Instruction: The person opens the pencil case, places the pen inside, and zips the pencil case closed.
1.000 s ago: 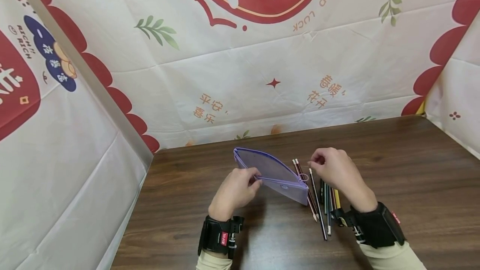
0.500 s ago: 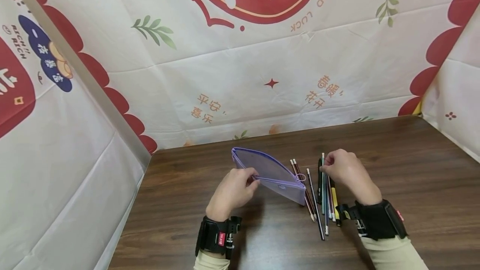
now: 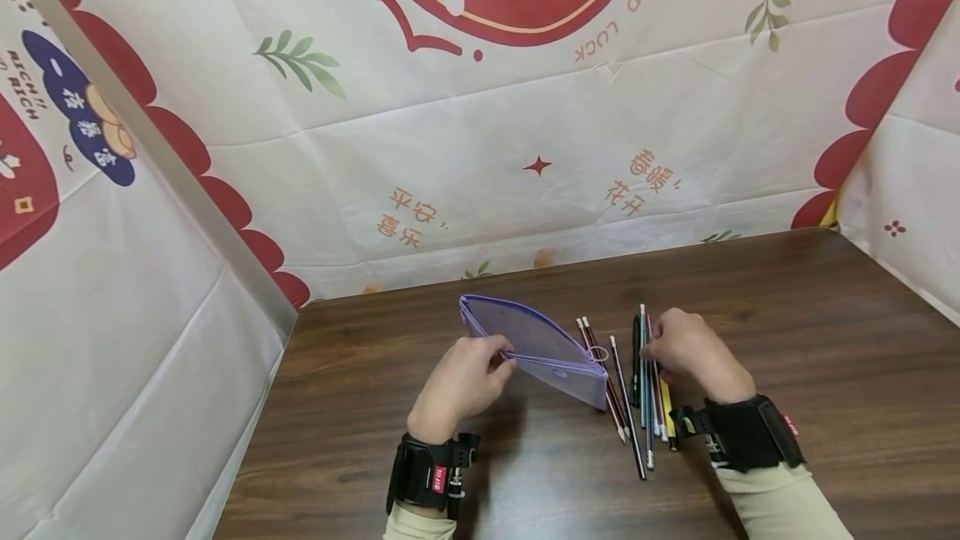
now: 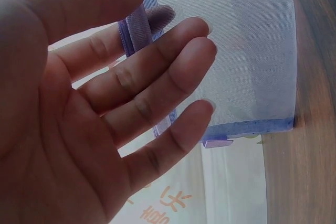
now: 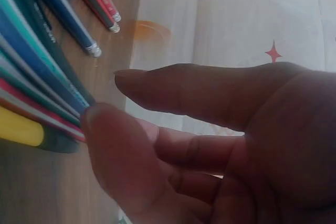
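My left hand (image 3: 461, 377) pinches the rim of a purple mesh pencil case (image 3: 566, 386) between thumb and index finger. The zippered mouth gapes, and the case stands tilted on the table. In the left wrist view the other fingers (image 4: 191, 64) lie along the mesh. My right hand (image 3: 693, 352) is over a row of pencils (image 3: 649, 423) to the right of the case. In the right wrist view its thumb and index finger (image 5: 118, 150) are apart, with a fingertip at the pencils' ends. A black pen (image 3: 636, 365) and a yellow pen (image 3: 667, 407) lie in the same row.
Two dark red pencils (image 3: 617, 417) lie partly behind the case's right end. Beside them is a dark pencil with a white tip (image 3: 628, 415). The brown wooden table (image 3: 360, 432) meets printed cloth (image 3: 480, 165) at the back and sides.
My right hand has come down and slightly right, from above the dark pencil to the row's upper end. The left hand keeps its hold on the pencil case. The head view has shifted a little.
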A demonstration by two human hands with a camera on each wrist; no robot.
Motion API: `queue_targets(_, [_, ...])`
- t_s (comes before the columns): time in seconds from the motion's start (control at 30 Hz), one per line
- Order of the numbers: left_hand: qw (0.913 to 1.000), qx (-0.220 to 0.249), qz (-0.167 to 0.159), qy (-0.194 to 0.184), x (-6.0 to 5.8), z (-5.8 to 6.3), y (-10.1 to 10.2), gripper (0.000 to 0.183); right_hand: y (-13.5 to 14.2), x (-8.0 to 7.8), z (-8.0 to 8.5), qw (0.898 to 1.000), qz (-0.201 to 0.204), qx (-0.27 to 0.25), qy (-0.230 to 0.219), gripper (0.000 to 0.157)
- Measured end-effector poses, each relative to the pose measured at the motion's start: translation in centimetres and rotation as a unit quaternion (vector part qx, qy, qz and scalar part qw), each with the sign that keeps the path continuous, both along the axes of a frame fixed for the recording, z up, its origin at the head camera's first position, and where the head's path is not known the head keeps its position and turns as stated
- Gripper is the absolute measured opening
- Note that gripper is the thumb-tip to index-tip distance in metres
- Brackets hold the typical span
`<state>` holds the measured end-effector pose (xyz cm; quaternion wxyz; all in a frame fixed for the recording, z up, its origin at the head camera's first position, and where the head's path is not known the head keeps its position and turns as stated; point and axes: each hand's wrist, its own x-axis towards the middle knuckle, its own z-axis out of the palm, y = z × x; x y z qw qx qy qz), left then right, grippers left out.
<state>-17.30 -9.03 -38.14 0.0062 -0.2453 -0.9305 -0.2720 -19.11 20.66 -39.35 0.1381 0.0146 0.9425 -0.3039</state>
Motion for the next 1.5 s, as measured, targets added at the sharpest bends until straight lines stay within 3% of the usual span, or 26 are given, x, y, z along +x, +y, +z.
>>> queue_targets(0.23, [1.0,0.002,-0.004,0.003,0.0,0.0,0.0,0.014,-0.1,-0.3,-0.9,1.0,0.0,-0.006,-0.028,0.014])
queue_targets(0.5, [0.9999,0.0,-0.006,0.01,0.0,0.1,0.0,0.013,-0.6,-0.4,-1.8,0.999,0.002,-0.007,-0.036,0.018])
queue_targets(0.73, [1.0,0.0,0.0,-0.002,0.0,0.1,0.0,0.013,-0.6,-0.4,-1.9,0.998,-0.011,-0.01,-0.067,0.021])
queue_targets(1.23, [1.0,0.001,0.003,-0.007,0.1,0.1,-0.1,0.013,-0.8,-0.6,-2.0,0.997,-0.001,-0.019,-0.07,0.021])
queue_targets(1.5, [1.0,0.001,0.001,-0.009,0.2,0.1,-0.1,0.015,-0.7,-0.6,-2.0,0.996,-0.03,-0.045,-0.072,0.021])
